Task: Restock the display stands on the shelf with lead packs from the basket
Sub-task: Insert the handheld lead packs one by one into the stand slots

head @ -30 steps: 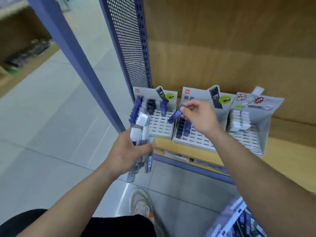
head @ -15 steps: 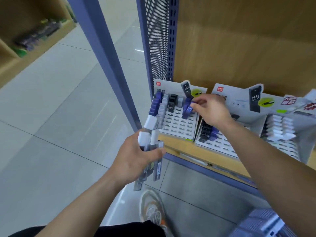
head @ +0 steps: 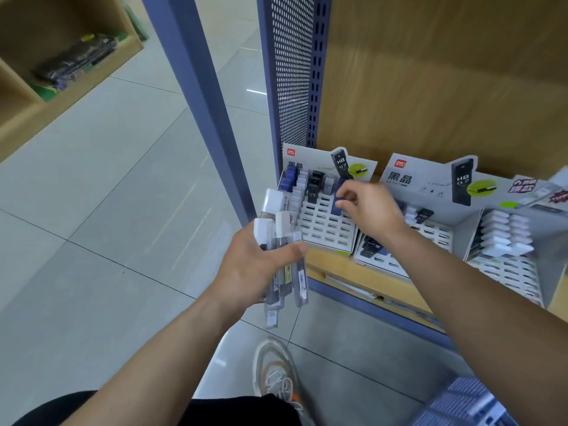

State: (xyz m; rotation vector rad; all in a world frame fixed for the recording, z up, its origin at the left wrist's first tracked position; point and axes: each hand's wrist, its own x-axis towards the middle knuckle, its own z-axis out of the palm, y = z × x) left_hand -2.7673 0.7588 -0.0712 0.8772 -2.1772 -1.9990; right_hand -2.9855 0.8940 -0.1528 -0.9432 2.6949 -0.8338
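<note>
My left hand grips a bundle of several lead packs, clear tubes with white caps, in front of the shelf edge. My right hand pinches a blue lead pack that stands upright in the slotted grid of the left display stand. That stand holds rows of blue, white and black packs at its back left. A middle display stand and a right display stand sit beside it on the wooden shelf. The basket shows at the bottom right corner.
A blue upright post and a perforated blue side panel stand left of the shelf. A grey tiled floor lies below, with my shoe on it. Another wooden shelf unit with dark goods is at the far left.
My right hand carried the blue pack from the middle stand leftward to the left stand and lowered it into the grid. The view shifted left. My left hand kept its bundle.
</note>
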